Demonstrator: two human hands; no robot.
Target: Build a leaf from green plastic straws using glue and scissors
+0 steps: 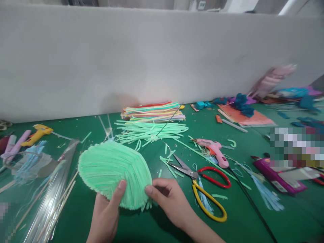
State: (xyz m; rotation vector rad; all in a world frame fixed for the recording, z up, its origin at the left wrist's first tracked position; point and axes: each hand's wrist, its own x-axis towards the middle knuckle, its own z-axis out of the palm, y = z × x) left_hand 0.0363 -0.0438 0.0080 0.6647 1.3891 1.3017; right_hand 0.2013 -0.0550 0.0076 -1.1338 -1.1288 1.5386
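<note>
A mint-green leaf shape made of pipe cleaners (111, 168) is held up over the table, its strips fanning out from a middle ridge. My left hand (108, 206) grips its lower edge, thumb on the front face and fingers hidden behind. At the right edge, my right hand (169, 199) pinches the rim between thumb and forefinger. Short green ends hang below the rim between the hands. Scissors (193, 173) with one red and one yellow handle lie with blades apart, just right of the leaf among cut green bits.
Behind the leaf lie loose mint-green pipe cleaners (154, 130) and a multicoloured bundle (154, 111). A pink glue gun (214, 150) with a black cord rests to the right, a yellow glue gun (39, 133) to the left. Blue tassels (265, 190) and a purple device (278, 175) are farther right.
</note>
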